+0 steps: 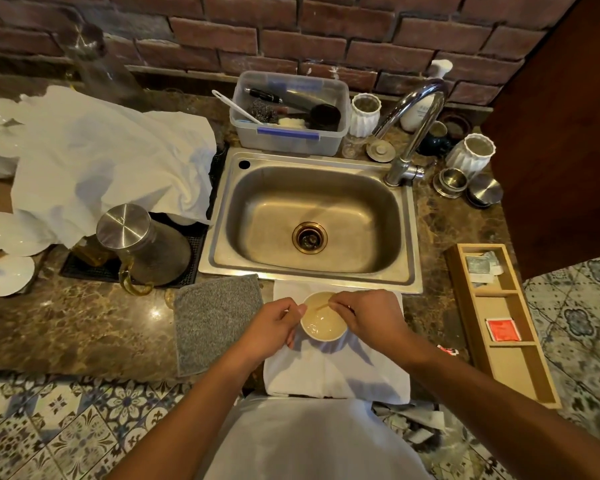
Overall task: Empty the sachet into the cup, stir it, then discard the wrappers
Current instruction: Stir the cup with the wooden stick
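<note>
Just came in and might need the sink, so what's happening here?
A person stands at the counter in front of the sink. The left hand steadies a small cup of pale liquid set on a white cloth. The right hand pinches a thin stir stick dipped into the cup. A red sachet lies in the wooden tray to the right.

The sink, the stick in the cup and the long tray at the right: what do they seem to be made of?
The sink looks like brushed stainless steel: grey, with a dull sheen. The stick, pinched by the right hand over the cup, seems wooden: thin and pale tan, though it is small. The long tray looks like light unpainted wood or bamboo, matte.
</note>
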The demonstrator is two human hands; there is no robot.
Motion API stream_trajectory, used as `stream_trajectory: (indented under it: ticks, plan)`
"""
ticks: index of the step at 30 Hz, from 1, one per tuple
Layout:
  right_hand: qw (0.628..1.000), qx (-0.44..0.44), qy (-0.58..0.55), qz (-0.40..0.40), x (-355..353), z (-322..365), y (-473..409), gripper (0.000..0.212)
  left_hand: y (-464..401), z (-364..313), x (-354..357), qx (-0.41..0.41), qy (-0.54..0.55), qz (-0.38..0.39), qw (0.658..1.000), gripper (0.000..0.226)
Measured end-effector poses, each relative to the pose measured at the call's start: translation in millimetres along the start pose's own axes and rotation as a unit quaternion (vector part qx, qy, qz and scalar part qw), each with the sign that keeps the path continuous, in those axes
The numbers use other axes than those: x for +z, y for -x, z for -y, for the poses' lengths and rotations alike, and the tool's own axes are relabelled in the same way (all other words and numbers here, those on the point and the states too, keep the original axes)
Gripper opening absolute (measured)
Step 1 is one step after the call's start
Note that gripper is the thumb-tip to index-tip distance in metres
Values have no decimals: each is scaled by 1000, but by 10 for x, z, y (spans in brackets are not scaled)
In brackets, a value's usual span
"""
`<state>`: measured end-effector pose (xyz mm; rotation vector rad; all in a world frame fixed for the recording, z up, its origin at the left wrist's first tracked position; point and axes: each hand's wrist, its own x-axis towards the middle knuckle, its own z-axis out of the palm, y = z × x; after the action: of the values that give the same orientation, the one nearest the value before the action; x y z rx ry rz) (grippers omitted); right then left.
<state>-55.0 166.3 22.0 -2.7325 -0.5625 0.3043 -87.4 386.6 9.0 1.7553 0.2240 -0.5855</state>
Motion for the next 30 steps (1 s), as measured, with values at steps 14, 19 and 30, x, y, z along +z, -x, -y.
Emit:
stream_trajectory:
  ticks: [14,19,30]
  plan:
    - [992,97,5,83,-27,159,28,26,-61,146,77,33,6,-33,999,42]
    - [992,117,7,43,46,260,-23,28,-78,179,53,35,11,-21,999,40]
    - [986,23,135,100,-149,264,39,31,-80,218,-3,35,-17,-30,999,41]
